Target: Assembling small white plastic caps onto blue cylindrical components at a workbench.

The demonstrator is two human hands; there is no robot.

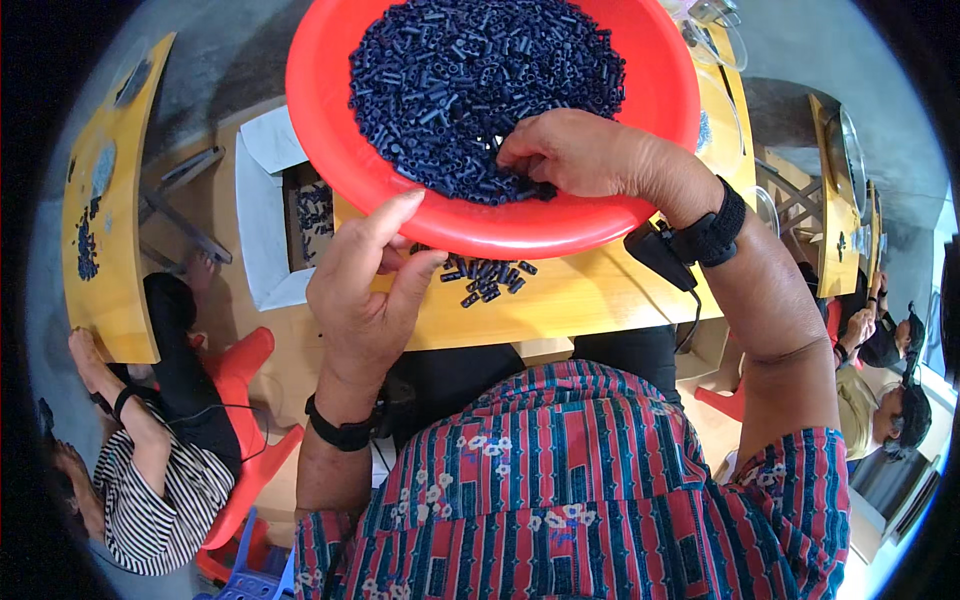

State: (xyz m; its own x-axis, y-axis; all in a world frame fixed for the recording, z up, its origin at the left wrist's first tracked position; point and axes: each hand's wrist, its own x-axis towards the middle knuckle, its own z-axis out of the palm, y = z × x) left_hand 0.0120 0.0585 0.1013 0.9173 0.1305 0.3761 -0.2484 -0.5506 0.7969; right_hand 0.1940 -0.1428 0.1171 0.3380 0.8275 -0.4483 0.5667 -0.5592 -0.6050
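A large red plastic basin (330, 120) fills the top centre, heaped with small dark tubular plastic pieces (450, 80). My right hand (580, 150) reaches over the basin's near right side. Its fingers are curled down among the pieces, and what they hold is hidden; a small whitish glint shows by the fingertips. At the near left rim is my left hand (365, 275), thumb and index finger apart. The index fingertip overlaps the rim, while the thumb tip lies just below it. Under the basin's near edge, a small pile of similar dark pieces (485, 280) rests on the yellow table (590, 300).
Left of the table, an open white carton (262, 215) has dark pieces inside. A person in a striped top (165, 490) sits at another yellow table (125, 290) on the left. More people work at the right. A black device (660, 255) with a cable hangs by my right wrist.
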